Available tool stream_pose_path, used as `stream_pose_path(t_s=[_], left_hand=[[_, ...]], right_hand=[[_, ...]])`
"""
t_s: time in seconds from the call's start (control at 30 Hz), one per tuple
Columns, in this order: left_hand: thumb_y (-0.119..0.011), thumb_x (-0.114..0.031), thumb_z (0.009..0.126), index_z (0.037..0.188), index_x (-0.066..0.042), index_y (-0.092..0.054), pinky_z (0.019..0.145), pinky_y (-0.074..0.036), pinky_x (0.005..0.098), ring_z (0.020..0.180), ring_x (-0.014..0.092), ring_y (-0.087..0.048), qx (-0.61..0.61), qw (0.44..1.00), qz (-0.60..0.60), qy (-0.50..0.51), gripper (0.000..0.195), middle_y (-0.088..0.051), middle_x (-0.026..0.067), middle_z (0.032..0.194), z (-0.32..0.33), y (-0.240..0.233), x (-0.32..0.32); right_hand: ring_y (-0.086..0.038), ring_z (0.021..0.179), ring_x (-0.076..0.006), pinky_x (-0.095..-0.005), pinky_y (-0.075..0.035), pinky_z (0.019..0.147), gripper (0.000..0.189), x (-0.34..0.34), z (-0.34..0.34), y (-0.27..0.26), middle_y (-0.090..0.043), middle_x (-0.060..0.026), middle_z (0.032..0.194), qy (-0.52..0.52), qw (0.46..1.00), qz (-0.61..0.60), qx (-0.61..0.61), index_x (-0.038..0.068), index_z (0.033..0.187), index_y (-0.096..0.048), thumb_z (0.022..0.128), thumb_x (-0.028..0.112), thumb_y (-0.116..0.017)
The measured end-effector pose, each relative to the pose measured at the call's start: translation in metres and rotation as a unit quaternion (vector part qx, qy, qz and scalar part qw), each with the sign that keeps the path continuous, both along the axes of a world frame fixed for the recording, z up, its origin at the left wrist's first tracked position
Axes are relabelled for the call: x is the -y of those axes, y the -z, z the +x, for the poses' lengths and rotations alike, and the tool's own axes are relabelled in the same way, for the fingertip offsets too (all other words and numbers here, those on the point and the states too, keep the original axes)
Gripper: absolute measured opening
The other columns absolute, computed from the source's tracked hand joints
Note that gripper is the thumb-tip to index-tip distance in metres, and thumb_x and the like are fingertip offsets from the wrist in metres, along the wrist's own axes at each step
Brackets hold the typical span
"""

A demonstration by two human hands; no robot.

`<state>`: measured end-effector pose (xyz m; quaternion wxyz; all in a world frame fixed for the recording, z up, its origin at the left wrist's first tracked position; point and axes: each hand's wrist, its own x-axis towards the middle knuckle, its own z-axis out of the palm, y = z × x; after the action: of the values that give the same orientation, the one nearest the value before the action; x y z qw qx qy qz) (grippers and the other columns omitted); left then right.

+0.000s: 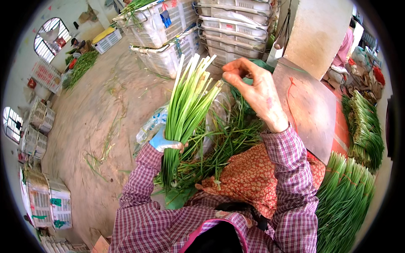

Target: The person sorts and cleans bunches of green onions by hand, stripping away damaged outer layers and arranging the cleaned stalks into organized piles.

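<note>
My left hand, in a light-blue glove with bare fingertips, grips a bunch of garlic chives. Its pale cut ends point up and away from me, and the green leaves hang below the fist. Just right of the pale ends is my bare right hand, its thumb and forefinger curled almost together. Nothing shows between those fingertips. Loose chive leaves and trimmings lie beneath the hands, partly over clear plastic bags. A red floral cloth covers my lap.
White plastic crates stand stacked ahead, with more stacked crates beside them. On my right, a board carries a red tie. Tied chive bundles lie beyond it. Another person is at far right, and one at far left.
</note>
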<state>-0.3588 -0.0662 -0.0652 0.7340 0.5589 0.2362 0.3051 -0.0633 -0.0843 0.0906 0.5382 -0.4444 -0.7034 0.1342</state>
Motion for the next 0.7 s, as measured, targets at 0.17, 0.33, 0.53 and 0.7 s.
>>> stream_pose_path(t_s=[0.17, 0.33, 0.53, 0.7], left_hand=[[-0.082, -0.012, 0.065, 0.117, 0.003, -0.049, 0.057, -0.055, 0.0342, 0.072, 0.022, -0.064, -0.009, 1.0, -0.002, 0.012, 0.064, -0.064, 0.0172, 0.088, 0.007, -0.007, 0.006], [-0.083, -0.014, 0.064, 0.116, 0.004, -0.05, 0.057, -0.055, 0.0349, 0.071, 0.022, -0.064, 0.015, 1.0, -0.009, 0.017, 0.064, -0.064, 0.0173, 0.086, 0.012, -0.009, 0.009], [-0.083, -0.013, 0.063, 0.116, 0.005, -0.05, 0.058, -0.055, 0.0348, 0.071, 0.023, -0.064, 0.028, 1.0, -0.01, -0.001, 0.064, -0.064, 0.018, 0.087, 0.005, 0.0, 0.013], [-0.081, -0.007, 0.065, 0.118, 0.004, -0.048, 0.057, -0.055, 0.0367, 0.072, 0.024, -0.064, -0.02, 0.997, -0.003, -0.07, 0.063, -0.064, 0.0178, 0.088, -0.02, 0.015, 0.013]], right_hand=[[-0.057, 0.077, -0.0269, -0.0366, -0.045, 0.072, 0.026, -0.006, -0.004, 0.012, -0.059, -0.0118, 0.08, 0.0, 0.994, -0.002, 0.106, 0.007, 0.086, -0.066, 0.076, 0.031, -0.069], [-0.06, 0.078, -0.0242, -0.0347, -0.047, 0.07, 0.026, -0.007, -0.008, 0.02, -0.062, -0.0132, 0.086, -0.019, 0.998, -0.058, 0.033, 0.003, 0.085, -0.064, 0.078, 0.028, -0.066], [-0.063, 0.082, -0.0221, -0.0333, -0.05, 0.075, 0.025, -0.019, 0.016, 0.003, -0.065, -0.0101, 0.092, -0.044, 0.953, -0.056, -0.294, 0.003, 0.095, -0.06, 0.087, 0.027, -0.057], [-0.063, 0.08, -0.0196, -0.0347, -0.052, 0.077, 0.021, -0.018, 0.121, -0.029, -0.063, -0.0087, 0.09, -0.117, 0.856, 0.036, -0.502, 0.002, 0.098, -0.056, 0.092, 0.021, -0.049]])
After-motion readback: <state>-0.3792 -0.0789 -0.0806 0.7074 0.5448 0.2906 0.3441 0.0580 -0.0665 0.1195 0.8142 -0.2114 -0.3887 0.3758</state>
